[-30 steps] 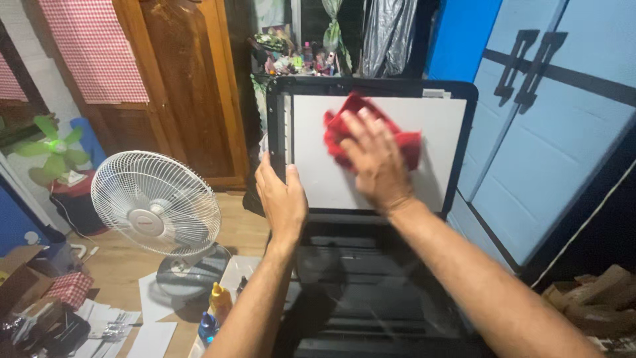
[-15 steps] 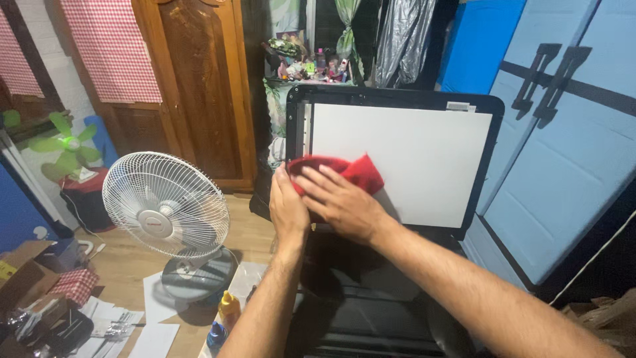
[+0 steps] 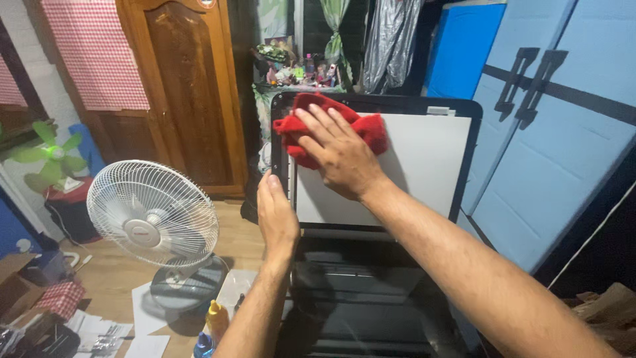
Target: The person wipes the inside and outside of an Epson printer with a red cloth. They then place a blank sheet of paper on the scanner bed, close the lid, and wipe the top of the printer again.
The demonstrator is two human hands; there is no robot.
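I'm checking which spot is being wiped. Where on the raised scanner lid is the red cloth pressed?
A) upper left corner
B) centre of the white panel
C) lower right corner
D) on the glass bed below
A: the right hand presses the red cloth onto the lid's upper left corner.

Two bare forearms in shot, no sleeves, no watch or rings; left hand (image 3: 276, 215) and right hand (image 3: 339, 156) ungloved (fine hair along both arms).

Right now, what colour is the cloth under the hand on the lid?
The cloth is red, pressed under the right hand; the head view shows it clearly.
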